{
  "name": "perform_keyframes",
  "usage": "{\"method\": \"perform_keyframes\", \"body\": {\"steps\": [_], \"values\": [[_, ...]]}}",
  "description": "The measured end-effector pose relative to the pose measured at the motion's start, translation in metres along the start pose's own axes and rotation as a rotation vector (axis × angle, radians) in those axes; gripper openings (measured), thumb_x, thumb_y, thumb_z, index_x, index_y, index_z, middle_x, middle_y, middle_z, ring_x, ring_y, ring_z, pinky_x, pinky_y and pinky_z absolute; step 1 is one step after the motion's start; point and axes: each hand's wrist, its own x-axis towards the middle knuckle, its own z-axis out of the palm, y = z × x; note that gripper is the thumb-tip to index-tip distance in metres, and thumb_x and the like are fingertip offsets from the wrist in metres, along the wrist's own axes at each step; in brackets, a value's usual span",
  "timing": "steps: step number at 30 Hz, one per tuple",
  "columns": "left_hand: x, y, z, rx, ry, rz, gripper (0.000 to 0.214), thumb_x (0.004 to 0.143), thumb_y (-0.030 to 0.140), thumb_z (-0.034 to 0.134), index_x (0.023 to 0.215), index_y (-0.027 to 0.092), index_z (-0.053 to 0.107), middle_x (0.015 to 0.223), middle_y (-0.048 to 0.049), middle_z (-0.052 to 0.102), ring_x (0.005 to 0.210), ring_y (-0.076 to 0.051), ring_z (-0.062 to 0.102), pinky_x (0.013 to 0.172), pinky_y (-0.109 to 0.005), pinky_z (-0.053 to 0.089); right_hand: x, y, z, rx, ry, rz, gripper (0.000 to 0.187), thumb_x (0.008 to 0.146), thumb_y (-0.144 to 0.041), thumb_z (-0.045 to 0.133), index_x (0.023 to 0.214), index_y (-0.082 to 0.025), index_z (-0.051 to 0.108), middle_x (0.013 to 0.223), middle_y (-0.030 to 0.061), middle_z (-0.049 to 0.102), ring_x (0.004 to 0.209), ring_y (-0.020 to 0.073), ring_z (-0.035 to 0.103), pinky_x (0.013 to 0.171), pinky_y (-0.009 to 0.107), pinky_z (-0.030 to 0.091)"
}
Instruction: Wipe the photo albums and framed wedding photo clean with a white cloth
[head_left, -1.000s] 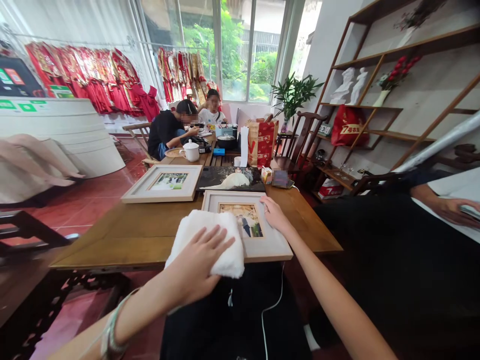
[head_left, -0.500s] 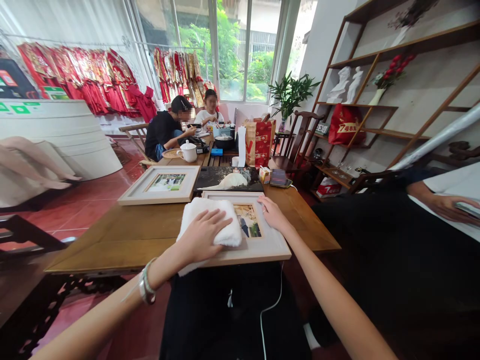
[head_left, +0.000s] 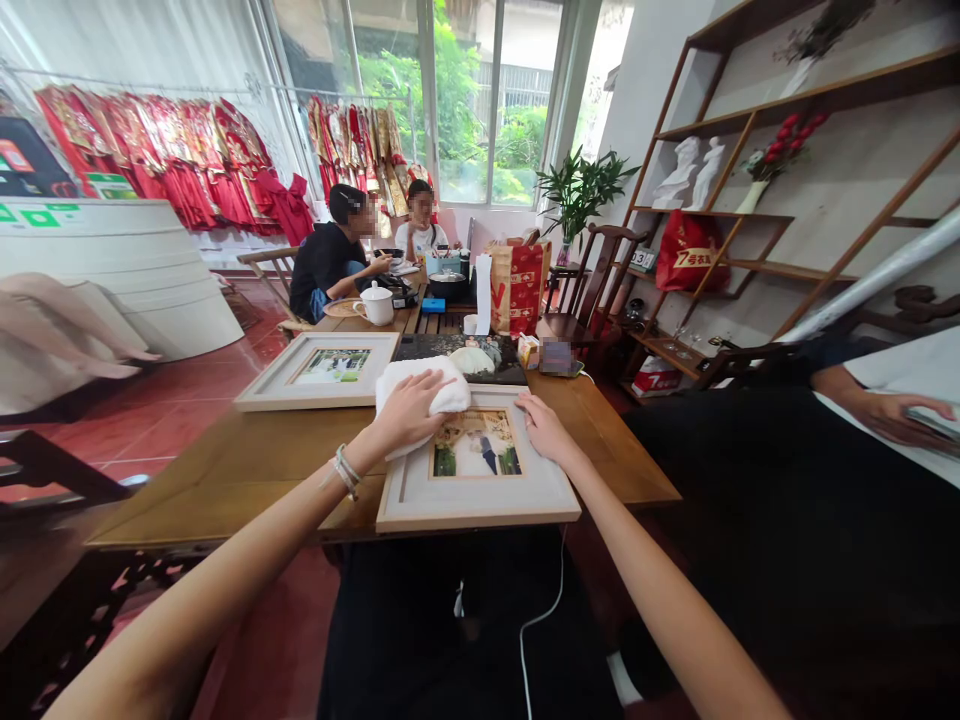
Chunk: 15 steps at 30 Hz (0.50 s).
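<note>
A light wooden photo frame [head_left: 480,492] lies flat at the near edge of the brown wooden table [head_left: 247,470]. My left hand [head_left: 409,409] presses a folded white towel [head_left: 422,386] onto the frame's far left corner, fingers curved over the cloth. My right hand [head_left: 547,430] rests flat on the frame's right side, fingers stretched out. The picture in the frame [head_left: 476,444] is uncovered.
A second framed photo [head_left: 319,368] and a dark print [head_left: 465,358] lie farther back. Behind them stand a teapot [head_left: 376,302] and a red bag [head_left: 520,284]. Two people sit at the far end. Another person's hand [head_left: 892,412] is at the right. Shelves line the right wall.
My left hand has slid the towel from the frame's near left part to its far left corner, which uncovers the picture. My right hand has stayed in place.
</note>
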Motion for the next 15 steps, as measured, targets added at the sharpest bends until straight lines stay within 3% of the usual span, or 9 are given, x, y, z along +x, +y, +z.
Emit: {"method": "perform_keyframes", "body": {"steps": [7,15], "values": [[-0.012,0.023,-0.007,0.032,-0.137,0.041,0.059,0.083,0.029,0.047,0.14,0.016,0.04,0.147,-0.0134,0.037,0.137,-0.033,0.029,0.108,-0.049,0.027,0.001,0.001,0.002,0.005,0.015,0.013,0.045,0.074,-0.001,0.039,0.108,-0.017,0.063,0.13,0.0126,0.055,0.128,0.0228,0.044,0.11,0.044,0.03],[-0.061,0.085,-0.024,-0.116,-0.287,0.1,0.064,0.08,0.029,0.051,0.142,0.024,0.035,0.151,-0.0078,0.032,0.139,-0.029,0.026,0.112,-0.049,0.023,0.001,0.003,0.002,0.018,0.026,0.01,0.044,0.072,-0.001,0.04,0.106,-0.018,0.065,0.129,0.0111,0.057,0.127,0.0223,0.046,0.11,0.043,0.03]]}}
